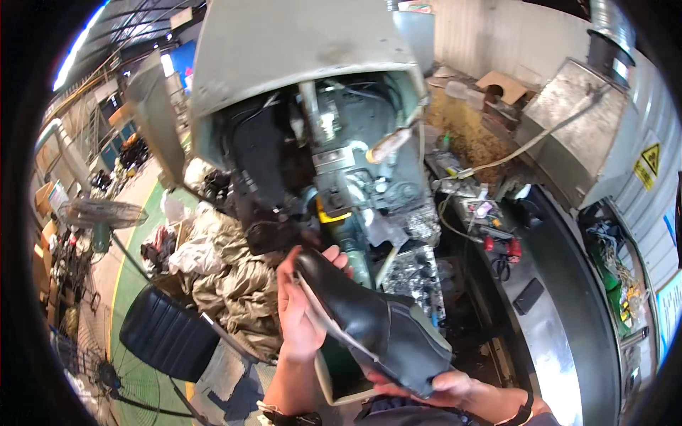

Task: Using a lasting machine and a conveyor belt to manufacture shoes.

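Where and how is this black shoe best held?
Probably by both ends, since the black shoe is long and lies aslant, toe away from you. Come from the left around the rounded toe, as your left hand does, and from the near right around the heel end, where your right hand grips.

Green floor (153, 204), pale wall (490, 32), black chair (170, 334)

The shoe (376, 316) is before the machine (302, 42), right of the chair (169, 334)
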A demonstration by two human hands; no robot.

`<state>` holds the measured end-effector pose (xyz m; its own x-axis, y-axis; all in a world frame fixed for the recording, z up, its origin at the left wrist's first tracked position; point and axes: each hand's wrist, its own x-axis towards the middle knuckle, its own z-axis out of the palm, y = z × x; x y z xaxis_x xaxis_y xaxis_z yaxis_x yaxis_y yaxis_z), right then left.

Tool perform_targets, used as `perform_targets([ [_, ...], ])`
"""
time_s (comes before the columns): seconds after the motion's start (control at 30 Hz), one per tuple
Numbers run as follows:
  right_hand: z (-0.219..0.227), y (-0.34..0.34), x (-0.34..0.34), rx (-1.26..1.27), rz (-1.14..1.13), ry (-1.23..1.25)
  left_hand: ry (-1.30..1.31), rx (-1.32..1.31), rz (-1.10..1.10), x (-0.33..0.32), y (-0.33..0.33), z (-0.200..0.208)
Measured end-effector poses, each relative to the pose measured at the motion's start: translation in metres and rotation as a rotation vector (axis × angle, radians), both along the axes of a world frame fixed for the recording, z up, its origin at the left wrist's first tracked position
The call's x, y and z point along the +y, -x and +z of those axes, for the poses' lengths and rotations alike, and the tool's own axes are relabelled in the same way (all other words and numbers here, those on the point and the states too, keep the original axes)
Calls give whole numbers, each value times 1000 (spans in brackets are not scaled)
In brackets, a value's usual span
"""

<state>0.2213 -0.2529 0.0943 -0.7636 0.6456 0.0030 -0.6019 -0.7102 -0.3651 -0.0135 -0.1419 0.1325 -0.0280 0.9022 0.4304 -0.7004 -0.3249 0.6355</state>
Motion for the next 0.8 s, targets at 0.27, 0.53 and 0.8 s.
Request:
perform_targets([
  [0.27,-94,-123,-40,-1063,-1133,-1099,123,287,-221,-25,-169,13],
  [0.53,-92,-239,-119,-1015,-1610,-509,527,242,-507,-31,-351,-59],
  [0.8,-175,-489,-238,-1023,-1536,515,167,1201,-936,-60,-417,-156],
])
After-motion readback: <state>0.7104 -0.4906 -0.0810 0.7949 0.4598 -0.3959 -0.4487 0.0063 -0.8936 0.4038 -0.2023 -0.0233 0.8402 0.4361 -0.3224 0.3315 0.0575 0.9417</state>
